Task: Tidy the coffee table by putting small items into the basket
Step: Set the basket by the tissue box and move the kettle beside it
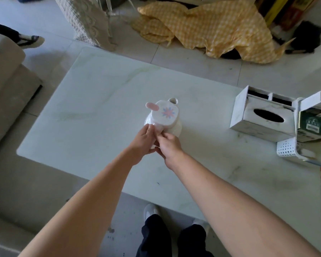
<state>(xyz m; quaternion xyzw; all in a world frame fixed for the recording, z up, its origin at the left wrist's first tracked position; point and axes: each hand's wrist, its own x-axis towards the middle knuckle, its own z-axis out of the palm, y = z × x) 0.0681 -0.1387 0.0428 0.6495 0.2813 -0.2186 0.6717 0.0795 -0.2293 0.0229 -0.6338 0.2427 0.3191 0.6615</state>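
Both hands on a white jug [164, 116] near the middle of the marble table [93, 101]. Left hand [143, 143] wrapped round the jug's near side at the handle, fingers curled against the ceramic; right hand [170, 145] pinching the same spot from the other side — thumbs almost touching. Whether the jug rests on the table or hangs just above it, cannot tell. Flat lid with a pink-and-blue flower, pink tab [152, 106] jutting left, spout [173, 101] pointing away. At the table's right end, well apart from the jug: a tissue box [263, 115], and beside it a white perforated basket [287, 150] — holding a green packet [313, 123], partly cut off by the frame edge.
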